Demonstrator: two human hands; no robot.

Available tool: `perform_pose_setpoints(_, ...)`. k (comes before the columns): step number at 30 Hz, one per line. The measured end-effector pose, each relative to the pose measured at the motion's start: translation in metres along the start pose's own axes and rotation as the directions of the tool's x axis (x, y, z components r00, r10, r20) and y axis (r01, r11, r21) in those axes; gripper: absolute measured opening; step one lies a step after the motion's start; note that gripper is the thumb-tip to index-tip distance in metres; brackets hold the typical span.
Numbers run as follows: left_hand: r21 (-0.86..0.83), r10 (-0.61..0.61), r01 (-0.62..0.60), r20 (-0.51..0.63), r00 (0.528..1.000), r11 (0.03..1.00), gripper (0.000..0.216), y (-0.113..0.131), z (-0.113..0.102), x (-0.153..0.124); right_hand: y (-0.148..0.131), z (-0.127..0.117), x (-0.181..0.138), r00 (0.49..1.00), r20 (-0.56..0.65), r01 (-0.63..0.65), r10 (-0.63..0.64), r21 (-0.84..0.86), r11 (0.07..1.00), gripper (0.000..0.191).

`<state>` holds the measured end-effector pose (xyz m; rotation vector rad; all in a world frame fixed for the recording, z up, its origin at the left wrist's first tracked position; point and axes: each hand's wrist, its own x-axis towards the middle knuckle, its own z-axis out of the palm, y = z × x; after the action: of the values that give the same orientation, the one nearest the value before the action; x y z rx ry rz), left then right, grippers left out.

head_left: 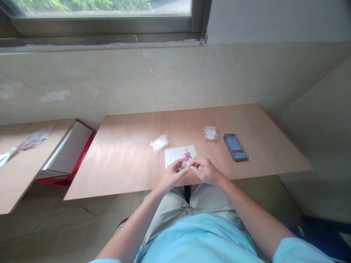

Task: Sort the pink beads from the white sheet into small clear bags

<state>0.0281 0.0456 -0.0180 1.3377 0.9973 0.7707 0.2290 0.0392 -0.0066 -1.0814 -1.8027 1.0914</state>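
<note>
Over the table's near edge, my left hand (173,176) pinches a small clear plastic bag (183,165) between thumb and fingers. My right hand (207,171) meets it from the other side, thumb and forefinger closed together at the bag's edge. What the right fingertips grip is too small to make out. Just beyond both hands lies a white sheet (173,153), cloth or paper, partly covered by them. A cluster of small red pieces (188,154) rests on its right part.
A pile of clear bags (160,143) lies beyond the sheet to the left, another pile (210,133) to the right. A blurred-out phone-like object (236,148) is farther right on the wooden table (123,157). A second table (16,182) stands left, past a white-and-red box (67,146).
</note>
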Motion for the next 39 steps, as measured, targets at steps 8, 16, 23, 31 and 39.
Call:
perform_pose_setpoints(8, 0.025, 0.041, -0.041, -0.003, 0.999, 0.999, 0.045, 0.004, -0.008, 0.002, 0.011, 0.002, 0.001, 0.996, -0.056, -0.055, 0.065, 0.158, 0.986, 0.033)
perform_pose_setpoints(16, 0.732, 0.254, -0.127, -0.064, 0.965, 0.669, 0.044, -0.013, -0.059, 0.022, 0.073, 0.023, 0.031, 0.885, -0.437, -0.092, 0.158, 0.169, 0.981, 0.035)
perform_pose_setpoints(23, 0.927, 0.202, -0.201, 0.141, 0.969, 0.317, 0.041, -0.005, -0.068, 0.045, 0.094, 0.059, 0.059, 0.854, -0.517, -0.122, 0.064, -0.08, 0.989, 0.045)
perform_pose_setpoints(31, 0.948, 0.098, -0.285, 0.273, 0.957, 0.143, 0.035, 0.005, -0.068, 0.061, 0.096, 0.071, 0.059, 0.94, -0.327, -0.034, -0.098, -0.376, 0.926, 0.052)
perform_pose_setpoints(39, 0.923, 0.14, -0.328, 0.304, 0.942, 0.202, 0.034, 0.008, -0.07, 0.066, 0.094, 0.077, 0.06, 0.965, -0.241, -0.033, -0.098, -0.487, 0.873, 0.05)
